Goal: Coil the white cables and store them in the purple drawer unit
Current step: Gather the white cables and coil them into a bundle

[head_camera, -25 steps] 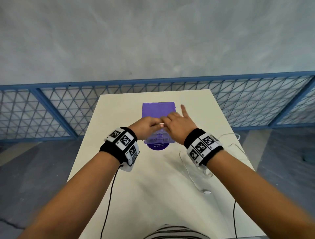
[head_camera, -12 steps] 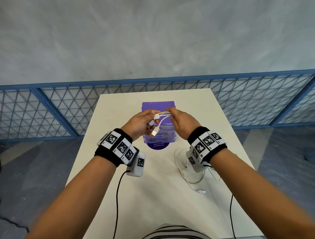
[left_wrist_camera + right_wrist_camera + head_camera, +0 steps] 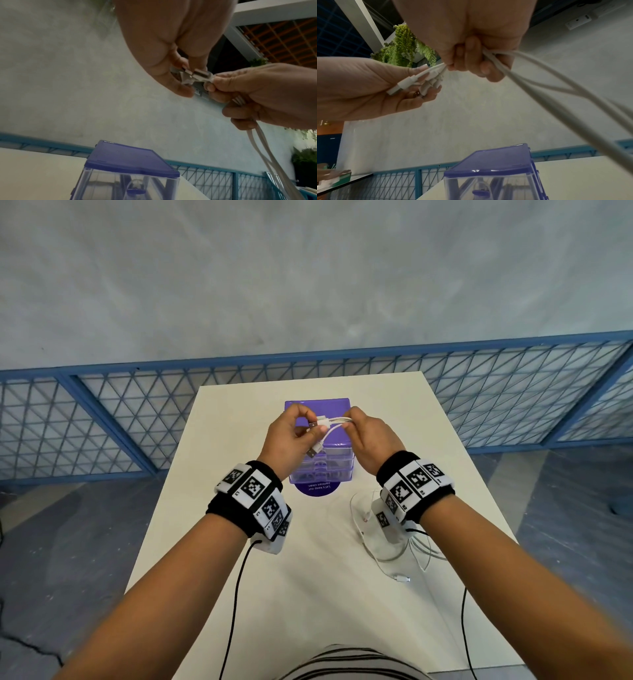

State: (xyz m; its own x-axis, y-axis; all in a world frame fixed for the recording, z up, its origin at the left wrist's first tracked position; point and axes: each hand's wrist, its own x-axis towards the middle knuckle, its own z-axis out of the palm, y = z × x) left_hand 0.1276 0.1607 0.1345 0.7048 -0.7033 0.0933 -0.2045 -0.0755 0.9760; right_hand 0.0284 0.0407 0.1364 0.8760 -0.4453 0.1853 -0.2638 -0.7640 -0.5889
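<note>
Both hands are raised above the purple drawer unit point(image 3: 317, 440), which stands on the white table point(image 3: 239, 542) with its three drawers appearing closed; the right hand point(image 3: 371, 440) is closed in a fist round a bunch of white cables point(image 3: 337, 424), whose strands trail out behind the fist and down toward the table; the left hand point(image 3: 291, 440) has fingers curled about the plug ends point(image 3: 412, 83), pinching at least one connector between thumb and fingertips, while another USB plug point(image 3: 313, 451) hangs free below the bunch.

More loose cable point(image 3: 387, 556) lies on the table near the right wrist, one small connector at its near end; whether it belongs to the held strands cannot be told.

Judgement: the step in hand is evening up the connector ends before winding; the task is at an early stage, nothing yet seen stowed.

Recommendations: bring the hanging plug level with the others so all ends start together; keep the right fist firm but let the strands slide through it while the left hand draws loops of equal size; avoid sharp bends at the connector necks; lift the trailing lengths clear of the table edge so they do not snag; keep the coil small enough for a drawer; open a drawer only once the coil is secured in one hand.
</note>
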